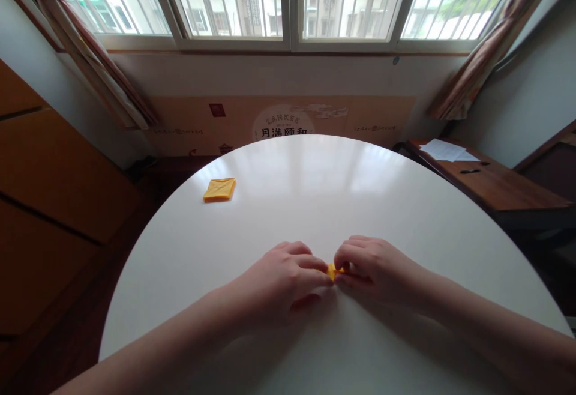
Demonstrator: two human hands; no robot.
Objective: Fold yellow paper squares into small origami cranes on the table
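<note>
Between my two hands is a small folded piece of yellow paper, mostly covered by the fingers. My left hand grips its left side, thumb and fingertips pressed together. On the other side my right hand pinches the paper with curled fingers. Both hands rest low over the white round table, their fingertips almost meeting. How the paper is folded under the fingers cannot be made out.
A flat stack of yellow paper squares lies at the table's far left. Beyond the right edge stands a wooden desk with white sheets on it. Windows and a printed cardboard panel are behind the table.
</note>
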